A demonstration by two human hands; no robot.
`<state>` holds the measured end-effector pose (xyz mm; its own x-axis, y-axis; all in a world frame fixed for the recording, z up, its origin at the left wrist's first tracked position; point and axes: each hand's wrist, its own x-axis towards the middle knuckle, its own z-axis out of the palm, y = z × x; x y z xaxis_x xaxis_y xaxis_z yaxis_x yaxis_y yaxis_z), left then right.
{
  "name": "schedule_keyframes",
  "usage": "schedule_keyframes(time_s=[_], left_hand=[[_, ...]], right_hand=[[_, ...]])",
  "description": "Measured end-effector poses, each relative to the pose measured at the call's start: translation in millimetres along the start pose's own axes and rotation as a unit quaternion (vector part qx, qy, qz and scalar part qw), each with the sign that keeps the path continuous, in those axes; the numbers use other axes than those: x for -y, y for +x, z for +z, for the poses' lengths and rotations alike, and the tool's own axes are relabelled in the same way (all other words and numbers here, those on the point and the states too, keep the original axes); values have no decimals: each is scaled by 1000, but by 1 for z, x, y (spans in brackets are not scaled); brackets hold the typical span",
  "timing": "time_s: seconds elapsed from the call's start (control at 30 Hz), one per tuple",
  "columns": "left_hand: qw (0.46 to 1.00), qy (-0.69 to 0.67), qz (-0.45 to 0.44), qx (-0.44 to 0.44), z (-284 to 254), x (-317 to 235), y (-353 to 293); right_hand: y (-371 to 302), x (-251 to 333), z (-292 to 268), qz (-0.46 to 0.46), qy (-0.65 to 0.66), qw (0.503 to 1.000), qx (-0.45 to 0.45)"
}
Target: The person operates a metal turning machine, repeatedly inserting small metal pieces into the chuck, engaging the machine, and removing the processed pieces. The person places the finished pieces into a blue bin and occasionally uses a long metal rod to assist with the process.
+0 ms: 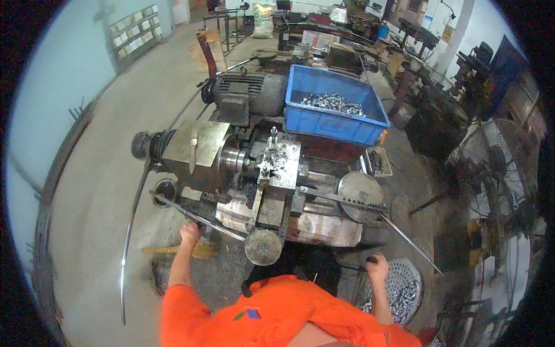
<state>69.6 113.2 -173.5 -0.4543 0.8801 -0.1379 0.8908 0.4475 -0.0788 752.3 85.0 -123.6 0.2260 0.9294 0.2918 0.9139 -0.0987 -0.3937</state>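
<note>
In front of me stands a small lathe with a metal headstock (193, 153), a shiny spindle (235, 160) and a tool slide plate (284, 168) scattered with dark chips. My left hand (189, 232) is closed around a dark handle knob (201, 229), just below a long steel lever (205, 221). My right hand (378, 268) is closed on another dark knob (371, 260), beside a perforated basket (409, 267) of small metal parts (404, 301). A round disc handle (263, 247) lies between my hands. Further right is a larger metal disc (359, 195) crossed by a drilled bar (341, 198).
A blue crate (335, 126) of small metal parts stands behind the slide, next to an electric motor (254, 95). A wooden-handled brush (193, 151) lies on the headstock. A broom (202, 250) rests below my left hand. Long rods (130, 231) project left; a caged fan (491, 168) stands right.
</note>
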Motion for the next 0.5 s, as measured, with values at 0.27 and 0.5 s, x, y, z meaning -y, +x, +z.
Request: schedule_keyframes(time_s=[0.27,0.5], left_hand=[[986,-123,-66,86,30,-14,-3],[990,-103,-75,68,32,-7,-9]], right_hand=[[18,61,-23,-17,82,996,44],[62,115,-53,-70,131,988,47]])
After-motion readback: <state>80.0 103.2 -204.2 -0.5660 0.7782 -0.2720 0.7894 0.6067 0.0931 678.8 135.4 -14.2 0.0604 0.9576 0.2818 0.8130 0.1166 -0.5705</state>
